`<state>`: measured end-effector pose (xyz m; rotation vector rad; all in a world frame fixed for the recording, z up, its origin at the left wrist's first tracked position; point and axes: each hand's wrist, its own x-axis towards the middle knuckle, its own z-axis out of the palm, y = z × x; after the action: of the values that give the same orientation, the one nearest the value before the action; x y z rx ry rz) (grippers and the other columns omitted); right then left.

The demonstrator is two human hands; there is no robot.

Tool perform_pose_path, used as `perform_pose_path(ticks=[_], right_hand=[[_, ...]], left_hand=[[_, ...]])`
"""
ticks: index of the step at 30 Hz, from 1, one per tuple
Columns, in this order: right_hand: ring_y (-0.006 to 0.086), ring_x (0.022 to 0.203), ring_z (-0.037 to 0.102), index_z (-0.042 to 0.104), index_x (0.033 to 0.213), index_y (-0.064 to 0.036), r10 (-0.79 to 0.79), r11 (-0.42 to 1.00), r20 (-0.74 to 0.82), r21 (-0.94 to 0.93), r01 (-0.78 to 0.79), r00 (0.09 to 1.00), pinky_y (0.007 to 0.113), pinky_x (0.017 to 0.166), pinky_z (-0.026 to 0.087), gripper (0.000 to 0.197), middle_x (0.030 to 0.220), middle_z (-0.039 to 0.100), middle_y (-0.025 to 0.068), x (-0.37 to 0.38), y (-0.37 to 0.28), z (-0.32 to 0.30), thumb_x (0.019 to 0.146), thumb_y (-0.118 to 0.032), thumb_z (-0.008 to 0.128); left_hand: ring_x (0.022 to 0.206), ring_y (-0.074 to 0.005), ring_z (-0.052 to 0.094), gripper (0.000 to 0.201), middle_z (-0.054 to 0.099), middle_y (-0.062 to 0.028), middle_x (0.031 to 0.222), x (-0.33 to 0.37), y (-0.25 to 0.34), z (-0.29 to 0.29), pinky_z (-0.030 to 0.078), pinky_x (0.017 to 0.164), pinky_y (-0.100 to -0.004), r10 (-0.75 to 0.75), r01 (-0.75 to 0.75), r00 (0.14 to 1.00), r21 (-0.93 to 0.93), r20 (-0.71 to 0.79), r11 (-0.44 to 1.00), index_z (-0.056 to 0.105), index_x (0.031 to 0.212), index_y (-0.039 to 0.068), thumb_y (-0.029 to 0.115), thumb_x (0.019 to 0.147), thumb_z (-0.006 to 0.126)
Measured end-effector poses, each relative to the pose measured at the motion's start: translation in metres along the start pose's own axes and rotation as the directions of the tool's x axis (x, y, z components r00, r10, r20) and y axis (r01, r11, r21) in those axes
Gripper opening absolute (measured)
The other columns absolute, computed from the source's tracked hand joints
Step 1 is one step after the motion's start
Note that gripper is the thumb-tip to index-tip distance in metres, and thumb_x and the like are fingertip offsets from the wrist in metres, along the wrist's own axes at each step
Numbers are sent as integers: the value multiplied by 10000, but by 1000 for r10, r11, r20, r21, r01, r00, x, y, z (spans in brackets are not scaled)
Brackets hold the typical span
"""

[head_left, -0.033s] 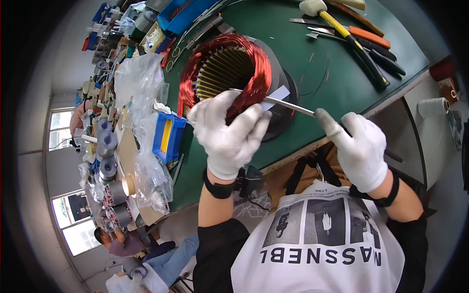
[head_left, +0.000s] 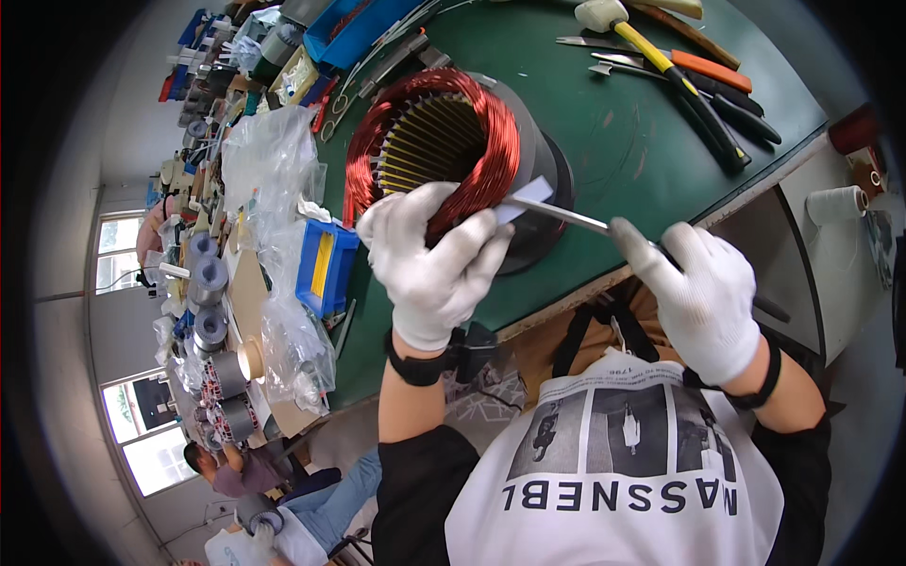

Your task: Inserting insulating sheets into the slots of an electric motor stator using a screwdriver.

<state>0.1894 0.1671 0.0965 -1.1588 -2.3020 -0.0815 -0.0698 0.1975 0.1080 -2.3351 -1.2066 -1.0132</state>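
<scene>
In front of me a motor stator [head_left: 540, 151] sits on the green table, its open end facing up and left. A thick ring of red copper winding [head_left: 500, 141] rims the opening, and yellow slot liners [head_left: 429, 137] line the bore. My white-gloved left hand [head_left: 429, 269] is closed over the near edge of the winding. A white insulating slip [head_left: 528, 198] sticks out beside its fingertips. My gloved right hand [head_left: 694, 292] grips a flat metal-bladed tool [head_left: 566, 215], the blade's tip against the winding next to the slip. My fist mostly hides the tool's handle.
A hammer [head_left: 675, 75], orange-handled tool [head_left: 713, 70] and pliers [head_left: 746, 118] lie far right. A blue tray [head_left: 326, 269] with yellow strips stands left, beside plastic bags [head_left: 274, 170]. Scissors [head_left: 332, 118] lie behind it. Another person [head_left: 236, 472] sits at lower left.
My left hand has shifted slightly left and the white slip has moved left and down with it. My right hand has moved a little down and right, its tool tip still at the winding.
</scene>
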Motion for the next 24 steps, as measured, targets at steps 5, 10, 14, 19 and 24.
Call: perform_pose_path(ticks=[5,10,14,19,24], right_hand=[[178,602,478,633,1203,-122,-22,982,154,-181,51,988,309,513,380,526,686,410,34,-8,9,-50,680,-71,638],[169,603,470,644,1193,-110,-43,968,152,-240,79,988,296,503,364,521,685,405,29,0,5,-60,675,-66,641],[190,632,490,629,1203,-92,-27,958,155,-279,70,988,317,549,406,551,727,452,55,9,-6,-46,654,-45,618],[176,616,511,655,1114,-90,-53,902,296,-396,173,954,313,543,399,412,702,438,45,71,-35,-87,703,-65,637],[183,621,508,661,1074,-74,-87,863,241,-466,194,967,320,548,403,379,706,449,35,66,-45,-76,696,-93,633]], left_hand=[[924,-271,572,213,615,-96,1027,-2,13,-7,380,958,-450,-18,16,1000,109,21,994,637,731,139,167,582,787],[931,-263,580,200,622,-98,1067,10,27,8,336,1013,-453,-21,25,1000,222,-21,975,578,697,128,155,619,760],[880,-254,564,195,625,-85,1041,12,32,16,371,958,-447,-37,49,998,237,-55,970,579,704,136,139,617,753],[891,-249,541,176,629,-82,1022,5,27,22,380,928,-436,-7,39,990,222,-143,974,590,716,145,148,634,746],[905,-247,554,188,630,-84,1035,-1,17,17,381,915,-421,20,6,985,152,-171,988,650,767,148,171,626,772]])
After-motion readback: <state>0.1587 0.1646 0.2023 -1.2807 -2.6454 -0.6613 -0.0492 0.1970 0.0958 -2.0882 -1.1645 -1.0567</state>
